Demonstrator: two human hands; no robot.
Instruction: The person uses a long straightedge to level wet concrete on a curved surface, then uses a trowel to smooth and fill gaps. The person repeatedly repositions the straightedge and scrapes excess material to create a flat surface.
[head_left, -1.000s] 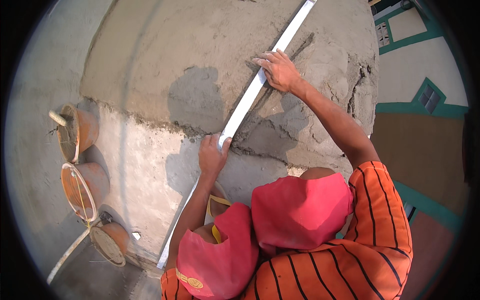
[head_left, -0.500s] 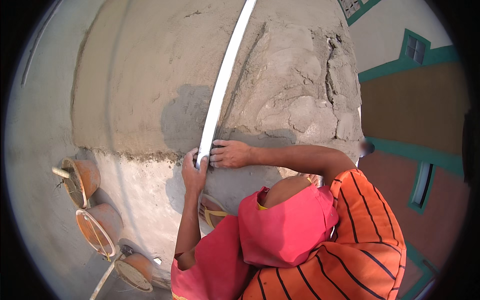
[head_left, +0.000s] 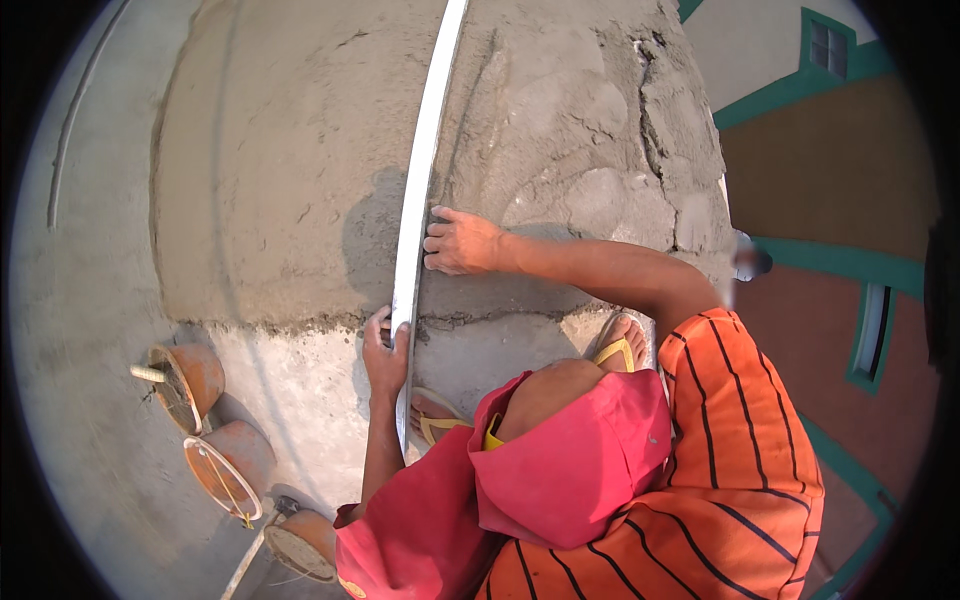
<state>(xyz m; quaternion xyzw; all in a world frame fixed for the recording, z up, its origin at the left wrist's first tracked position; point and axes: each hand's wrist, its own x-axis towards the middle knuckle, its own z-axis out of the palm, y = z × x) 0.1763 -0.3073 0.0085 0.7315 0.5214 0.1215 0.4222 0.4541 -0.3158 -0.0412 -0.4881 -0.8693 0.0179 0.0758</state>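
Observation:
My left hand (head_left: pixel 385 355) grips the long white straightedge (head_left: pixel 418 170), which runs almost upright in the picture over grey mortar (head_left: pixel 275 160) and onto the paler surface below. My right hand (head_left: pixel 462 242) is higher up, its fingers curled against the straightedge's right edge. To the right of it the mortar is lumpy and cracked (head_left: pixel 648 120); to the left it is flatter. My feet in yellow flip-flops (head_left: pixel 622 348) show beside my bent, red-clad knees (head_left: pixel 570 480).
Three dirty orange buckets (head_left: pixel 230 460) stand along the left, by a pale grey surface (head_left: pixel 95 300). Beyond the mortar's right edge, a person (head_left: pixel 750 258) is partly visible, blurred, far below. A building with green trim (head_left: pixel 820 250) fills the right side.
The straightedge has swung from a diagonal to nearly upright. My right hand came down toward my left hand, then moved back up along the straightedge's right edge.

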